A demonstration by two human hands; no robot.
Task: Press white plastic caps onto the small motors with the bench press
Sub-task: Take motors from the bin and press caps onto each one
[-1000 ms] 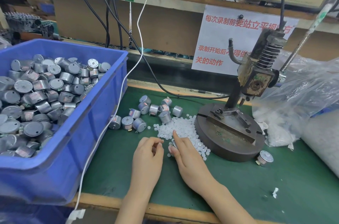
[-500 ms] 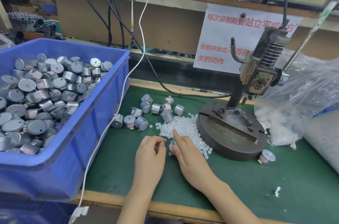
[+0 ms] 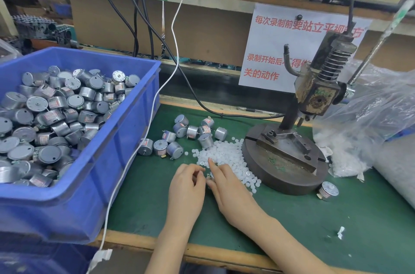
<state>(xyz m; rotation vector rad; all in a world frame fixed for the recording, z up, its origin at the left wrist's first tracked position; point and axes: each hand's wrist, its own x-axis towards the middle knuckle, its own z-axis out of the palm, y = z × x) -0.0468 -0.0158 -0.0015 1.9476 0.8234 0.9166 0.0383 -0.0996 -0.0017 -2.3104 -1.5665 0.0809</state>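
The left hand (image 3: 186, 186) and the right hand (image 3: 233, 190) lie close together on the green mat (image 3: 314, 228), fingertips meeting at the near edge of the heap of white caps (image 3: 226, 157). The left hand's fingers are curled in, with thumb and forefinger drawn toward each other. The right hand's forefinger is stretched out straight with its tip on the caps, and its thumb tucks toward the left hand. A sliver of metal (image 3: 209, 175) shows in the gap between them. It looks like part of a small motor, but most of it is hidden, and I cannot tell which hand grips it or whether either one pinches a cap. The heap of caps lies on the mat against the left side of the press's round base (image 3: 285, 175). Just behind the heap, loose motors (image 3: 193, 132) are scattered on the mat, some upright and some on their sides. The press (image 3: 316, 96) stands to the right, its head raised above the base. A single motor (image 3: 328, 190) sits alone just right of the base. To the left, a blue bin (image 3: 121, 139) is heaped with more motors — its right wall is near the loose ones. A clear plastic bag (image 3: 370, 121) slumps to the right of the press, and a paper sign (image 3: 269, 49) with red writing hangs behind it.
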